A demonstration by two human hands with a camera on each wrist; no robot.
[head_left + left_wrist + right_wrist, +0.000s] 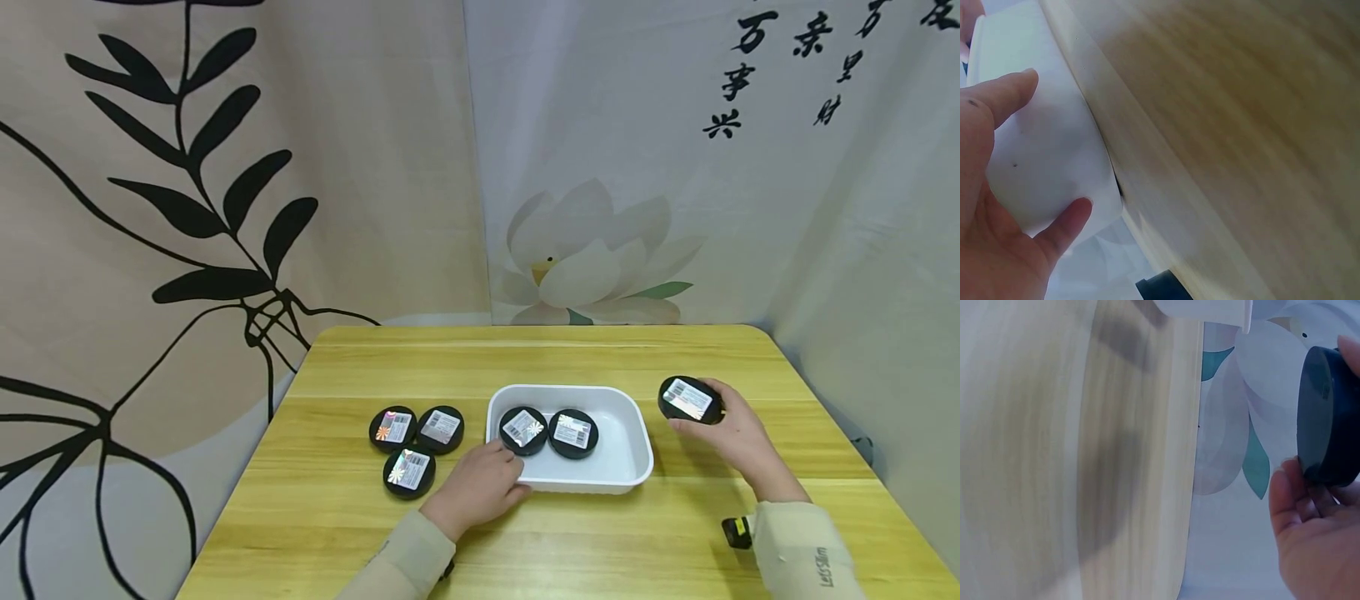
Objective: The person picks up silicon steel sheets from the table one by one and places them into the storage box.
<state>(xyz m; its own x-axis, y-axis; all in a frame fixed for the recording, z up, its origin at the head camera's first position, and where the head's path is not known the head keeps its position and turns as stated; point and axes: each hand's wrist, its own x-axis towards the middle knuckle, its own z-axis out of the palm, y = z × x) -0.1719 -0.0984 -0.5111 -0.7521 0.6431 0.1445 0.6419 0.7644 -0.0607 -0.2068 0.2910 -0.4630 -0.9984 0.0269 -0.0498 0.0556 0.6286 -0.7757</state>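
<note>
Head view is showing round black tins being sorted into a white tray (633,417) on the yellow wood-grain tabletop (540,358). Two tins (523,430) (573,433) are already lying flat inside the tray, side by side and touching or nearly so; three more (393,428) (440,428) (409,471) are sitting clustered on the tabletop left of it, so judging by that, under half is done. The right hand (738,437) is gripping a sixth tin (690,399) with curled fingers, tilted, right of the tray and just above the tabletop. The left hand (483,483) is resting against the tray's near-left wall, fingers loosely spread on it, steadying rather than pinching. Tins are looking like low, smooth discs, matte black, each carrying a rectangular label, some holographic and shiny, some barcoded. The tray is looking like glossy moulded plastic, rectangular with rounded corners and a shallow rim. Printed fabric backdrops are hanging behind.
</note>
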